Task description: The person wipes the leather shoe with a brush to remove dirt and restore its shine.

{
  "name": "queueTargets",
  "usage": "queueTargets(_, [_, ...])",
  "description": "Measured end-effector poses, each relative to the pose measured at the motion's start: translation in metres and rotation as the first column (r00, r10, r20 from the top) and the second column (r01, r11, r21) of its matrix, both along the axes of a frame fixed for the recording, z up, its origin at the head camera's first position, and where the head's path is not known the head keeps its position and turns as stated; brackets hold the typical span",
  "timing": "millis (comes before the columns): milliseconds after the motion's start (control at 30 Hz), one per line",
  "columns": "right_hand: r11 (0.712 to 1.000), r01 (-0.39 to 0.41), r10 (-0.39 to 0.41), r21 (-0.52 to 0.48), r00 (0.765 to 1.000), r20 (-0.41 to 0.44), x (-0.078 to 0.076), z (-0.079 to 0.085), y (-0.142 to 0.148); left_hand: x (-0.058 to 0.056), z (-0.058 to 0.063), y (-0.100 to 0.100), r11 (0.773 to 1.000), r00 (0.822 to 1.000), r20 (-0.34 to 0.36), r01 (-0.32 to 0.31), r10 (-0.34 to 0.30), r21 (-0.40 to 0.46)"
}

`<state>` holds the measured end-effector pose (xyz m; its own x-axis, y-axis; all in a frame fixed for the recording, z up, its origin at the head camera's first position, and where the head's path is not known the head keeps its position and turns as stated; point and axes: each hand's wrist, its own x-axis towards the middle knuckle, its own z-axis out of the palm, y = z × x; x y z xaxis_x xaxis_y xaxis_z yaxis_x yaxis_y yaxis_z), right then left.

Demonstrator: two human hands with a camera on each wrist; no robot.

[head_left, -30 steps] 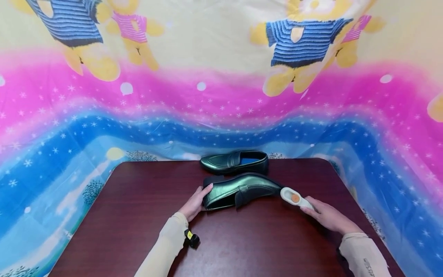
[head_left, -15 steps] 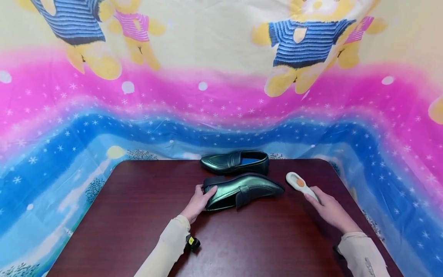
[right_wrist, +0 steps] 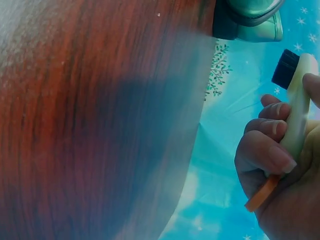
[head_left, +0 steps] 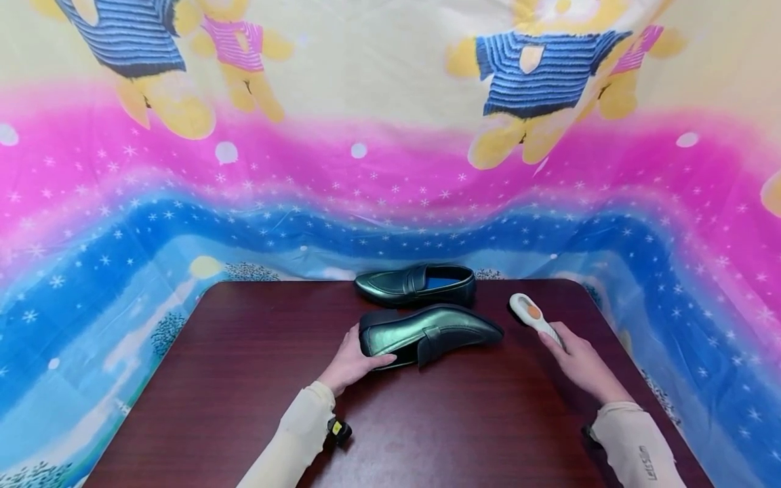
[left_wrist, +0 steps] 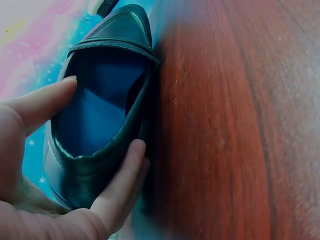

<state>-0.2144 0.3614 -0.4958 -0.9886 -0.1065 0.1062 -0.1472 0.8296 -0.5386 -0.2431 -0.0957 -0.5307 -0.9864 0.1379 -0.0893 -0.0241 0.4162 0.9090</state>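
Observation:
A dark green leather loafer [head_left: 457,322] lies tilted on its side, toe pointing right. My left hand [head_left: 350,362] grips it round the heel; the left wrist view shows the thumb [left_wrist: 55,100] at one side of the opening, fingers along the other, and the blue insole [left_wrist: 95,120] between. In my right hand [head_left: 582,359] is a shoe brush [head_left: 531,313] with a white handle, an orange spot and black bristles [right_wrist: 286,68]. It is raised to the right of the toe, apart from the shoe. The palm hides part of its handle.
A matching loafer [head_left: 396,288] stands upright behind the held one, near the far edge of the dark red-brown table [head_left: 256,379]. A printed cloth [head_left: 390,169] with bears and snowflakes hangs round the table's back and sides.
The brush has left the loafer's toe and moved back and to the right. My left thumb has shifted from the shoe's upper side to its opening.

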Motion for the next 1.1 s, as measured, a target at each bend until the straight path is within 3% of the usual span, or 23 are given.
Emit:
queueTargets(467, [1.0,0.021,-0.021,-0.001,1.0,0.014,-0.004,-0.008,0.0,0.001,0.002,-0.001,0.997,0.997,-0.07,0.027,-0.033,-0.079])
queueTargets(800, [0.997,0.076,-0.076,-0.003,0.997,0.001,-0.009,-0.011,0.003,0.005,0.009,-0.003,0.973,0.996,-0.012,0.082,-0.087,-0.215])
queueTargets(1100, [0.991,0.128,-0.126,-0.029,0.99,0.066,-0.024,-0.011,0.006,0.006,0.011,-0.005,0.963,0.994,-0.026,0.099,-0.109,-0.249])
